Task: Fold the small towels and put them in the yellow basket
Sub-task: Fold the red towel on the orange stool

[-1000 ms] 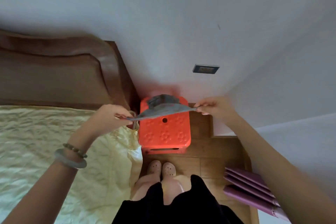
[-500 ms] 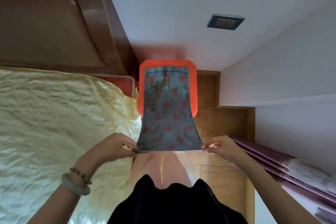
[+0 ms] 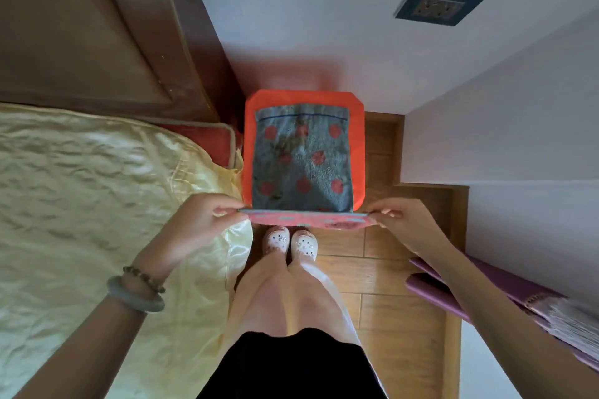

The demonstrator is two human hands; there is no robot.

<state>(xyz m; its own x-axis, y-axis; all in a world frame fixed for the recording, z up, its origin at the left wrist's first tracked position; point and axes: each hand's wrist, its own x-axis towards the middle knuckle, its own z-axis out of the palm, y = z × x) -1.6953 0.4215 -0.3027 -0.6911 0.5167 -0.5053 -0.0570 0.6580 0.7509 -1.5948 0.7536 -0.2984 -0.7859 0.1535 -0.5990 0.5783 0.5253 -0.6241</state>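
A small grey-blue towel [image 3: 303, 159] with red dots lies spread over an orange plastic stool [image 3: 248, 146]. Its near edge is lifted off the stool and shows a pink underside with blue dots. My left hand [image 3: 201, 223] pinches the near left corner. My right hand [image 3: 400, 220] pinches the near right corner. The towel's far edge rests flat on the stool's far side. No yellow basket is in view.
A bed with a pale yellow cover [image 3: 97, 220] and brown headboard [image 3: 97, 26] fills the left. White walls with a socket [image 3: 439, 5] stand behind and to the right. Purple books or folders [image 3: 518, 295] lie at the right. My feet [image 3: 290, 240] stand on the wooden floor.
The head tilted further down. The towel went from held stretched in the air to spread across the stool, and both hands drew its near edge toward my body and lifted it.
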